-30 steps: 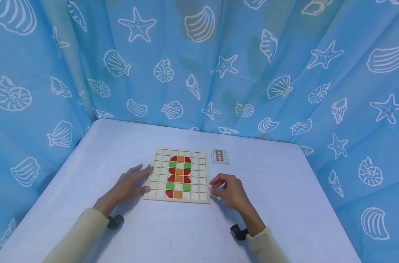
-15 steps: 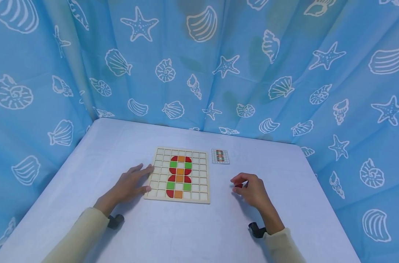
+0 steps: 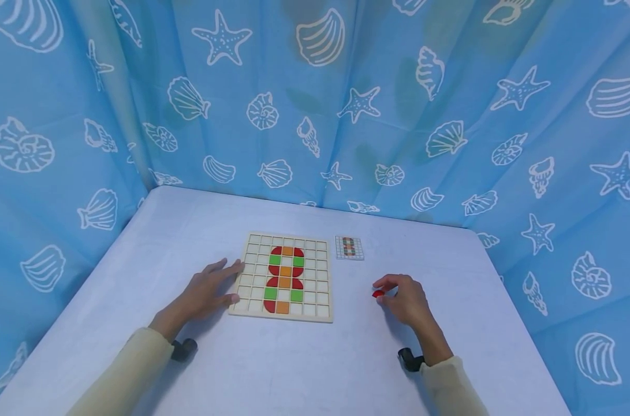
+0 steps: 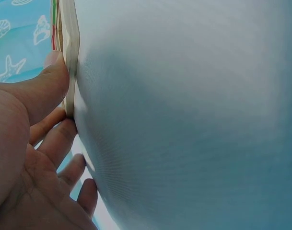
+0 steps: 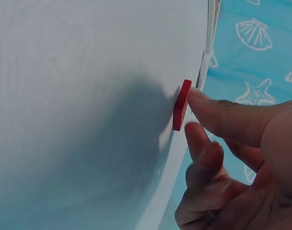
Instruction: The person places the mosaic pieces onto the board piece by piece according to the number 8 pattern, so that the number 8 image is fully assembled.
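Observation:
A square wooden grid board (image 3: pixel 320 297) lies on the table, with red, orange and green tiles set in a figure like an 8. My left hand (image 3: pixel 201 293) rests at its left side, thumb and forefinger spread and touching the edge. In the left wrist view the thumb (image 4: pixel 49 86) lies against the board's rim (image 4: pixel 72 57). To the right of the board, my right hand (image 3: pixel 405 297) pinches a small red tile (image 3: pixel 378 293) at its fingertips. The right wrist view shows this red tile (image 5: pixel 182 106) by the thumb tip, close over the cloth, its shadow beside it.
A small pattern card (image 3: pixel 349 247) with a matching coloured figure lies beyond the board's upper right corner. White cloth (image 3: pixel 304 370) covers the table. A blue curtain (image 3: pixel 315 115) with shells and starfish hangs along the back and sides.
My right hand has moved from the board's right edge outward to the right, over the table, and the red tile shows more plainly in its fingertips. My left hand stays at the board.

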`<action>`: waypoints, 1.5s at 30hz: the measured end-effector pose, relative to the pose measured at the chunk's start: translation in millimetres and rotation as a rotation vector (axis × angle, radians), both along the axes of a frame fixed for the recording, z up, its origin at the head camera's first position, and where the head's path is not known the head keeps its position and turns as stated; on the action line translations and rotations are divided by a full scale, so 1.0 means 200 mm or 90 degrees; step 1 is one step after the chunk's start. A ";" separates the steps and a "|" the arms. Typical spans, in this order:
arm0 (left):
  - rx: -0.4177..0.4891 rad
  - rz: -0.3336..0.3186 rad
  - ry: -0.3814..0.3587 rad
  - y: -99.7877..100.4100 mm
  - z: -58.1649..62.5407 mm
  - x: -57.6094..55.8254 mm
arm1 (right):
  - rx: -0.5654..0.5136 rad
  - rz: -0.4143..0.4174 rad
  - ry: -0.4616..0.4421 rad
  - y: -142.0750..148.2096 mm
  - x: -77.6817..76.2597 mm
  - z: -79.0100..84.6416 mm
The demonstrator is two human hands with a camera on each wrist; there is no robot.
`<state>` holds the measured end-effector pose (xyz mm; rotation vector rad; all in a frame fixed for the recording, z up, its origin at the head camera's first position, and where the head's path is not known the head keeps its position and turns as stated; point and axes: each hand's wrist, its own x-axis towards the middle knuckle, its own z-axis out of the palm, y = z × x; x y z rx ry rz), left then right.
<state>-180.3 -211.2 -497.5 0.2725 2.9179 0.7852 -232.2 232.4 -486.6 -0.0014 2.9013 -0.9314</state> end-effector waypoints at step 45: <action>-0.003 0.005 -0.006 0.01 0.02 0.01 | -0.196 0.157 -0.017 -0.60 0.18 -0.01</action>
